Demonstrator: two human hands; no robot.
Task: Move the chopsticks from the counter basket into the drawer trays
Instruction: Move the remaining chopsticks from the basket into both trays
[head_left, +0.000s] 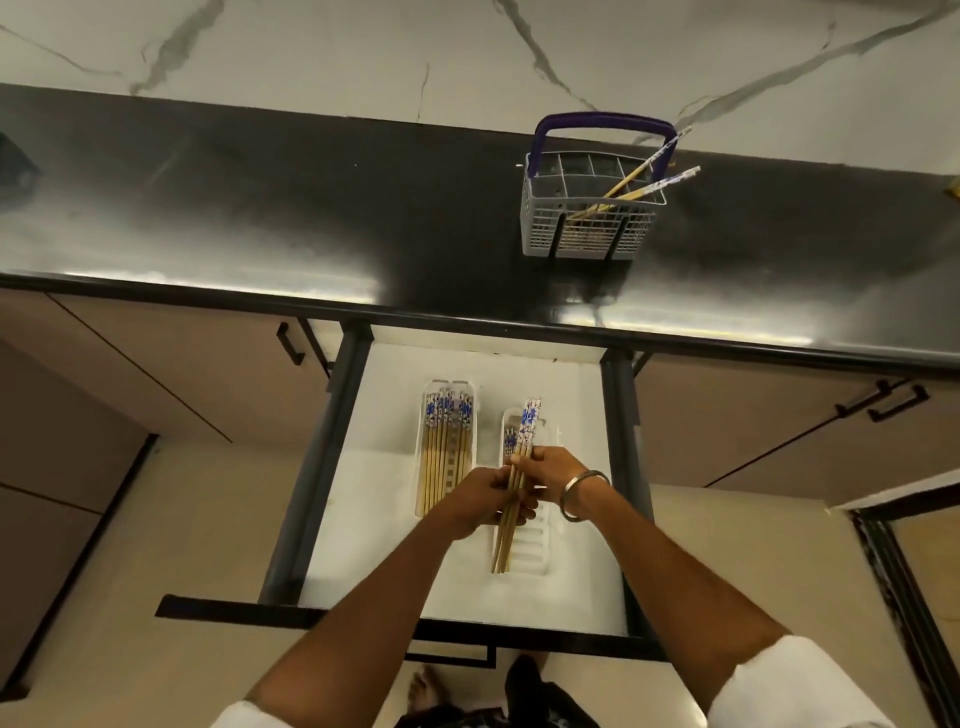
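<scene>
- Both hands meet just below the middle of the frame, over the open drawer (363, 519); the left hand (480, 499) and the right hand (550, 475) each curl their fingers round one small bundle of chopsticks (514, 488), which hangs above the right tray (535, 551) with its plain tips pointing to the lower edge of the frame.
- Likely trouble: the bundle is gripped near its middle and the sticks fan a little at the tips; if one hand lets go early, a stick could slide out and land on the drawer floor beside the tray, or lie crosswise over its rim.
- The bundle also sits slightly tilted against the tray's long axis; lowered that way, I judge the patterned ends could catch on the far wall of the tray instead of dropping in flat.
- The left tray (447, 447), just beside the left hand, already holds a neat row of chopsticks; a careless wrist could brush and disturb them.
- Looks: slim pale wooden sticks, light tan along the shaft, with white tops printed in blue; thin, smooth and probably quick to roll.
- More work waits: a few chopsticks lean out of the grey wire basket (592, 218) with the blue handle, on the dark counter (260, 208) in the upper right of the frame; well apart from the drawer.
</scene>
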